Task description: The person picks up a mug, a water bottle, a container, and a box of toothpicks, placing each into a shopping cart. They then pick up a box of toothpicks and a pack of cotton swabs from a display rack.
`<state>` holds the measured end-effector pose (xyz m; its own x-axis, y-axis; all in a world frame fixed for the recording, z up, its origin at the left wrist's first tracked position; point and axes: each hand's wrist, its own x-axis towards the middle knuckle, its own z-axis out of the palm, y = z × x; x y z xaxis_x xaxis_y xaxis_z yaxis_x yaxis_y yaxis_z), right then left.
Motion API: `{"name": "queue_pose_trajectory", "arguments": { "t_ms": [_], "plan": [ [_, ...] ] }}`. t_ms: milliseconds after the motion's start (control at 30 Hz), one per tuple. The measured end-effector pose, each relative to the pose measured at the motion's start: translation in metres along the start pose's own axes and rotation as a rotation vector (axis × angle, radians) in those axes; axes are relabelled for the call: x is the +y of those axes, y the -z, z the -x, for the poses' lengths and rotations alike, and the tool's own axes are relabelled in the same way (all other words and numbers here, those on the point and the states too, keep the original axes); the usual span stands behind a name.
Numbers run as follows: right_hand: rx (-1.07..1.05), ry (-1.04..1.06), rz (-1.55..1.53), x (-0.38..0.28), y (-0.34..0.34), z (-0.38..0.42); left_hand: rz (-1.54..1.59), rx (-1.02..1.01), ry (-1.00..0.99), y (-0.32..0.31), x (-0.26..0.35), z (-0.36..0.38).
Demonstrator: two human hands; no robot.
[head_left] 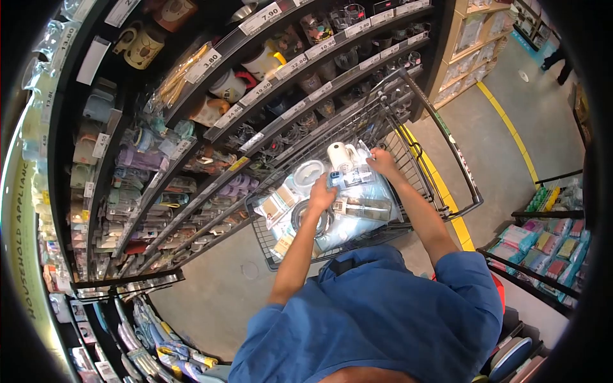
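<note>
Both my hands reach into a black wire shopping cart filled with packaged goods. My left hand lies over the goods with its fingers apart, beside a round white lidded item. Just right of its fingers is a small blue-labelled pack. My right hand has its fingers curled at a clear plastic item, next to a white mug. Below the hands lie a clear package with a brown label, a large pale blue bag and a dark-rimmed round item.
Shelves of mugs, glasses and bottles with price tags curve along the left and far side. The cart's handle is at the right. Yellow floor lines run along the aisle. Lower right, a rack holds packaged cloths. A person's legs show far right.
</note>
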<state>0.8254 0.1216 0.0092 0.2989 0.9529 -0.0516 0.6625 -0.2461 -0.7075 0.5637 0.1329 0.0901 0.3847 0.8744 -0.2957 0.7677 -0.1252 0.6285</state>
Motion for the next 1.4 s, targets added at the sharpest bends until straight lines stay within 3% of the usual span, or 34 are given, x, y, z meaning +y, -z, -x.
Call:
{"name": "queue_pose_trajectory", "arguments": {
  "t_ms": [67, 167, 200, 267, 333, 367, 433, 467, 533, 567, 633, 667, 733, 767, 833, 933, 1000, 1067, 1267, 1400],
  "plan": [
    [-0.024, 0.079, -0.063, -0.011, 0.020, 0.018, -0.064, 0.194, -0.119, -0.007, -0.006, 0.019],
    [0.164, 0.097, -0.060, -0.010, 0.031, 0.069, -0.086, 0.437, -0.110, -0.013, -0.017, 0.084],
    [0.094, 0.055, -0.006, -0.017, 0.042, 0.090, -0.140, 0.516, -0.087, -0.017, -0.031, 0.110],
    [-0.055, -0.011, 0.071, -0.028, 0.063, 0.133, -0.296, 0.671, 0.083, -0.020, -0.068, 0.160],
    [-0.157, -0.042, 0.095, -0.027, 0.060, 0.177, -0.460, 0.720, 0.411, -0.022, -0.100, 0.210],
    [-0.176, 0.038, 0.159, -0.024, 0.056, 0.198, -0.461, 0.707, 0.429, -0.028, -0.113, 0.231],
    [-0.284, 0.130, 0.334, -0.038, 0.062, 0.216, -0.491, 0.634, 0.743, -0.042, -0.136, 0.262],
    [-0.299, 0.134, 0.336, -0.037, 0.060, 0.217, -0.490, 0.628, 0.758, -0.049, -0.142, 0.267],
    [-0.202, 0.228, 0.290, -0.036, 0.054, 0.216, -0.100, 0.335, 1.000, -0.066, -0.155, 0.278],
    [-0.175, 0.224, 0.274, -0.039, 0.055, 0.215, -0.092, 0.335, 1.001, -0.076, -0.163, 0.279],
    [-0.195, 0.241, 0.289, -0.037, 0.051, 0.216, 0.625, 0.298, 1.127, -0.098, -0.171, 0.275],
    [-0.219, 0.251, 0.295, -0.037, 0.050, 0.217, 0.640, 0.295, 1.121, -0.105, -0.174, 0.271],
    [-0.210, 0.216, 0.312, -0.042, 0.050, 0.217, 1.125, 0.621, 0.993, -0.115, -0.181, 0.270],
    [-0.208, 0.178, 0.318, -0.047, 0.051, 0.220, 1.134, 0.613, 0.999, -0.110, -0.185, 0.271],
    [-0.187, 0.189, 0.343, -0.044, 0.044, 0.225, 1.359, 0.929, 0.798, -0.089, -0.200, 0.266],
    [-0.159, 0.202, 0.347, -0.051, 0.041, 0.226, 1.363, 0.910, 0.851, -0.049, -0.187, 0.248],
    [-0.206, 0.156, 0.379, -0.058, 0.039, 0.231, 1.324, 0.838, 0.836, -0.057, -0.209, 0.248],
    [-0.212, 0.126, 0.387, -0.063, 0.036, 0.235, 1.151, 0.632, 0.930, -0.062, -0.209, 0.247],
    [-0.189, 0.106, 0.464, -0.069, 0.022, 0.253, 1.236, 0.415, 0.781, -0.042, -0.229, 0.264],
    [-0.214, -0.001, 0.588, -0.076, 0.012, 0.264, 1.292, 0.444, 0.767, -0.043, -0.236, 0.273]
  ]
}}
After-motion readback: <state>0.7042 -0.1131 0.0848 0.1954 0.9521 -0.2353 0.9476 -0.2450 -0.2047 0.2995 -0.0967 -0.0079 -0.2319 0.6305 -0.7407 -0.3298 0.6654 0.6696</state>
